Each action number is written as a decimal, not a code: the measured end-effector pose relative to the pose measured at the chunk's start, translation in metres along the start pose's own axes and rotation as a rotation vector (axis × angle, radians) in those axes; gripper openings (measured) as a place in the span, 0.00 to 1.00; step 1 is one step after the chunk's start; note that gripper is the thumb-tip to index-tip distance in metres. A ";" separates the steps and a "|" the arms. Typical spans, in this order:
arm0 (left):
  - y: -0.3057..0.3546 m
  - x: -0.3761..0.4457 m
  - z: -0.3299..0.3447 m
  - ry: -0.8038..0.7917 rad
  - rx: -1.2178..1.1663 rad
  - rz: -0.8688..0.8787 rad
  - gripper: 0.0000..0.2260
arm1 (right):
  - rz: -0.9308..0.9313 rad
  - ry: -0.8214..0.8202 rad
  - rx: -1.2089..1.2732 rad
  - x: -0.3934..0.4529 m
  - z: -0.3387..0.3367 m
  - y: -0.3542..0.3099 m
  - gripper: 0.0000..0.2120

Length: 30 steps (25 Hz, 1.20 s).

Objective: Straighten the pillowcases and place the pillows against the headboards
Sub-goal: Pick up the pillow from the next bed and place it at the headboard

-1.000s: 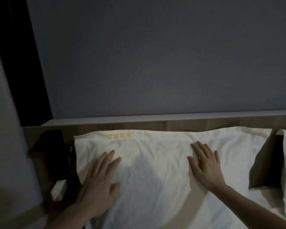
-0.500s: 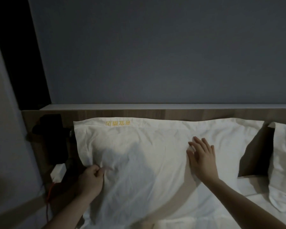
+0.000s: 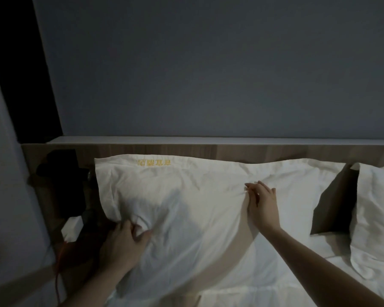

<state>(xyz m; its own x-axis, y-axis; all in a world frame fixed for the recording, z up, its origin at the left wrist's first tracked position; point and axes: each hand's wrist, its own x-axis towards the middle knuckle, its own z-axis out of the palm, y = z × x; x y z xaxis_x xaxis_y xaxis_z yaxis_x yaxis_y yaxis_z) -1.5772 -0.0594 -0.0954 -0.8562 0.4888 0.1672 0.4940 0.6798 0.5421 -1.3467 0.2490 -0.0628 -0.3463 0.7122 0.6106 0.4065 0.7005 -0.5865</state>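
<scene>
Two hands work one white pillow [image 3: 186, 207] that leans against the wooden headboard [image 3: 231, 151]. The left hand [image 3: 122, 244] pinches a bunch of pillowcase at the lower left corner; the right hand [image 3: 263, 204] lies flat on the cloth, fingers loosely spread, holding nothing. Tugging too hard could drag the pillow off the headboard or snag the charger [image 3: 72, 227] and red cable [image 3: 59, 262] just beside it. A second pillow [image 3: 377, 218] stands to the right.

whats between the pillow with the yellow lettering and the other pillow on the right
In the head view, only a dark shadowed gap separates the lettered pillow from the second pillow; wooden headboard shows behind it.
</scene>
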 end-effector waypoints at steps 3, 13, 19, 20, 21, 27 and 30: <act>0.001 0.005 -0.002 0.063 0.057 0.121 0.17 | 0.022 0.068 0.089 0.000 -0.006 -0.006 0.14; -0.007 -0.005 -0.002 0.219 -0.064 0.262 0.08 | -0.022 0.054 0.017 -0.002 0.011 -0.009 0.14; -0.022 -0.027 -0.008 0.055 0.182 0.551 0.28 | -0.027 -0.044 -0.034 -0.106 0.025 -0.009 0.26; -0.036 -0.039 -0.003 -0.015 0.177 0.540 0.28 | -0.019 -0.068 0.007 -0.135 0.033 -0.010 0.27; -0.052 -0.052 0.005 -0.096 0.175 0.536 0.28 | -0.006 -0.102 0.062 -0.166 0.041 -0.012 0.28; -0.174 -0.122 0.047 -0.577 0.191 0.609 0.30 | 0.087 -0.566 0.068 -0.347 0.084 -0.031 0.28; -0.218 -0.137 0.064 -0.590 0.148 0.661 0.32 | 0.056 -0.595 -0.250 -0.409 0.111 -0.054 0.31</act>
<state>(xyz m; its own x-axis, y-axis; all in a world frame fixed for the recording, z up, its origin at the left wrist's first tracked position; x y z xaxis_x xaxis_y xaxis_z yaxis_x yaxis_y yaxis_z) -1.5579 -0.2393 -0.2894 -0.1939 0.9789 -0.0649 0.9078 0.2041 0.3663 -1.3209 -0.0756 -0.3399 -0.6990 0.7012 0.1408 0.5977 0.6808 -0.4234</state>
